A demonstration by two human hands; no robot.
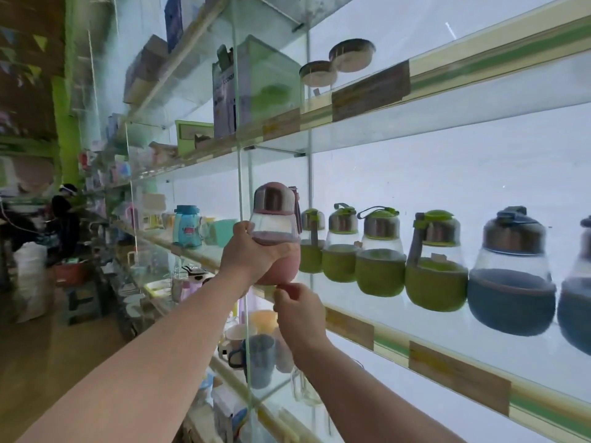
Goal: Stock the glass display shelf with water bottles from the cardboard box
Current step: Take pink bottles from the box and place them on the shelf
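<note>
Honestly, the left hand point(252, 251) had its fingers wrapped round the pink bottle point(277, 233) right at the glass shelf point(415, 318) edge, left of the green bottles point(380, 251), while the right hand point(299, 310) pinched something tiny under its base, couldn't tell what. I'd have set that round, soft-looking sleeved bottom down flat, since the clear bulb shape with its metal-banded cap looked tippy.

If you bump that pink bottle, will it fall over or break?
The pink-sleeved round clear bottle probably tips fairly easily: its base looks rounded and its metal-banded cap sits high. It looks empty, so likely light. The soft sleeve should give the left hand decent grip, but the clear body might crack if dropped.
</note>
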